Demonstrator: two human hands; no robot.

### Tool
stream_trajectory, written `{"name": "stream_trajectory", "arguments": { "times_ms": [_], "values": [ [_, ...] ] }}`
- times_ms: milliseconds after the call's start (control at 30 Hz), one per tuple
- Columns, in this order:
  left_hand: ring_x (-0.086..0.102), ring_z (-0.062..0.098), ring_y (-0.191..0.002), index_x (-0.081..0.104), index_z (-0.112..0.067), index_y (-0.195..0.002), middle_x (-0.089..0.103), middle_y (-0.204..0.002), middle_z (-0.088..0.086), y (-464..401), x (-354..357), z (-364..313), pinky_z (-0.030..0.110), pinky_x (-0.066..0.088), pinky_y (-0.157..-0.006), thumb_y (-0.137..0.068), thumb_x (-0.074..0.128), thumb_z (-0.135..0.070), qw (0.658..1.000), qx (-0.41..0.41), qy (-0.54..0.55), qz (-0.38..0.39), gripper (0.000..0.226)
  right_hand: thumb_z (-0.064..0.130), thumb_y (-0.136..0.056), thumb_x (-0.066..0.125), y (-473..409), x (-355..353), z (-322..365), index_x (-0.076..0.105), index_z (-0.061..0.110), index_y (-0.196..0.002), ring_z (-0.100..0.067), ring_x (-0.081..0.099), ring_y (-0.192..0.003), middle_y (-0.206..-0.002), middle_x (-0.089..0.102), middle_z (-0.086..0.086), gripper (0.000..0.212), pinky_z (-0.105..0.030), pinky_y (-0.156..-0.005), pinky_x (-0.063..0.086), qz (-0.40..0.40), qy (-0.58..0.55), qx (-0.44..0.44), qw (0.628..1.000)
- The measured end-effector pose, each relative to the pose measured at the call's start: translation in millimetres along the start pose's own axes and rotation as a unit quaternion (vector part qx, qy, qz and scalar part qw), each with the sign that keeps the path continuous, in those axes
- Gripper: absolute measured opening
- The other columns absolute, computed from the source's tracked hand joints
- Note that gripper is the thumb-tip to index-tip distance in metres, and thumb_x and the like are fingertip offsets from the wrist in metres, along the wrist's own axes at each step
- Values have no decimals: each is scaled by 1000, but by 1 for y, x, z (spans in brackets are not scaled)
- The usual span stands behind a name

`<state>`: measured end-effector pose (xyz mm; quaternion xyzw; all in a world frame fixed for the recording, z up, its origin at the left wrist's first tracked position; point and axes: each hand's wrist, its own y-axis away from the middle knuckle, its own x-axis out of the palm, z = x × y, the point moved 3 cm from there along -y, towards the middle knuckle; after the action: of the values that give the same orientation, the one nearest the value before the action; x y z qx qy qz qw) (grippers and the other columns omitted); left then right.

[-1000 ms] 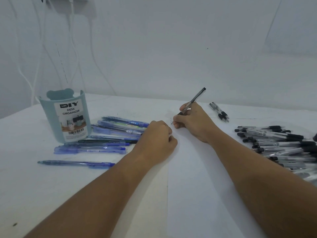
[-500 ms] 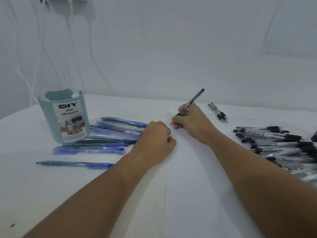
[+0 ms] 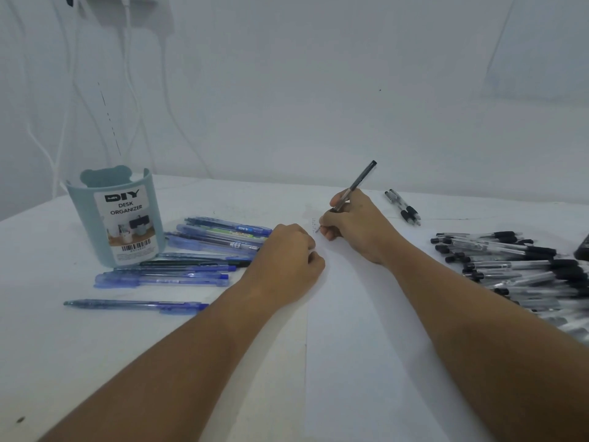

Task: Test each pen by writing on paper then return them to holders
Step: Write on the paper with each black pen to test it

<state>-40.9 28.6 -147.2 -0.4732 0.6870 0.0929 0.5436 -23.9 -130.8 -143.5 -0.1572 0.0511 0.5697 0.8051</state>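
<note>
Fingers (image 3: pixel 331 232) of my right hand (image 3: pixel 357 228) pinch a dark pen (image 3: pixel 358 181) near its tip, which touches the paper (image 3: pixel 350 330) beside faint test marks (image 3: pixel 315 225). Its long axis leans up and away to my right. My left hand (image 3: pixel 287 263) rests curled on the paper's left edge, holding nothing I can see. The holder (image 3: pixel 83 218) stands well off to my left, past the blue pens (image 3: pixel 204 247), so my left hand is nearer it; I judge the pen must cross over.
</note>
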Motion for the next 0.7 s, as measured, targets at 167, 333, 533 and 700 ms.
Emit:
{"name": "stream_trajectory", "arguments": {
  "times_ms": [167,333,533,700],
  "values": [
    [49,17,-103,67,-1,-99,60,-110,5,0,1,1,34,43,-90,-91,48,-23,1000,5,-6,-2,30,-4,-82,59,-1,-1,-2,43,15,-91,-28,57,-64,-66,61,-10,26,-37,-65,48,-19,-17,-4,1000],
    [48,17,-103,62,-8,-85,60,-109,5,-1,2,2,33,42,-89,-91,48,-23,1000,-1,-4,3,21,-3,-80,59,-2,0,-1,43,15,-91,-27,55,-60,-65,62,-11,26,-35,-63,47,-6,-1,-3,1000],
    [48,17,-102,65,-7,-89,59,-108,5,0,2,2,34,42,-89,-90,48,-22,1000,2,0,3,23,-9,-81,60,-1,-4,-2,42,12,-90,-29,56,-63,-68,58,-13,29,-36,-58,45,-30,-58,10,998],
    [48,17,-102,57,-17,-84,59,-108,5,0,1,1,34,42,-90,-90,48,-22,1000,0,7,8,12,-6,-81,61,-2,-3,-3,43,13,-91,-29,58,-63,-68,60,-12,27,-37,-62,47,-30,-34,7,999]
  ]
}}
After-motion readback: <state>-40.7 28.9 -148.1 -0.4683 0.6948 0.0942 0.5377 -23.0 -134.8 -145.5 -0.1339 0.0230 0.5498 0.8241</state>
